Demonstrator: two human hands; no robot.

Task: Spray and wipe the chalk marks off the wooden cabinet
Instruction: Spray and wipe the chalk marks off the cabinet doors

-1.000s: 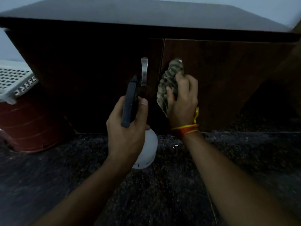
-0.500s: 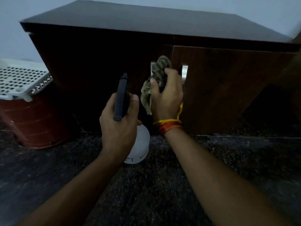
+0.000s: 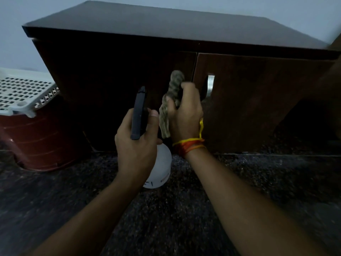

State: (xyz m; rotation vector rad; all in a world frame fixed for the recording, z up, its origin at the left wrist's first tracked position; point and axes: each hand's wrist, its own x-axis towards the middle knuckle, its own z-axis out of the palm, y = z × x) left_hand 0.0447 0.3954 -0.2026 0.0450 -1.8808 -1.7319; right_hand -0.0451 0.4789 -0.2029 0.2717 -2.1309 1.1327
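Note:
A dark wooden cabinet [image 3: 258,100] with two doors stands on the floor in front of me. My left hand [image 3: 136,145] grips a spray bottle [image 3: 160,170] with a black head and a white body, nozzle pointing at the left door. My right hand [image 3: 185,115] holds a bunched grey-green cloth [image 3: 171,100] against the left door, close to the gap between the doors. The right door's metal handle [image 3: 210,85] shows just right of my fingers. The left door's handle is hidden behind the cloth. I can make out no chalk marks in the dim light.
A red-brown bucket [image 3: 40,141] with a white perforated basket [image 3: 24,93] on top stands to the left of the cabinet. Dark speckled stone floor [image 3: 184,218] runs beneath my arms. A pale wall rises behind the cabinet.
My right hand has carried the cloth leftward, from the right door's handle across the door gap onto the left door. The left hand keeps its grip on the bottle. My view has shifted left.

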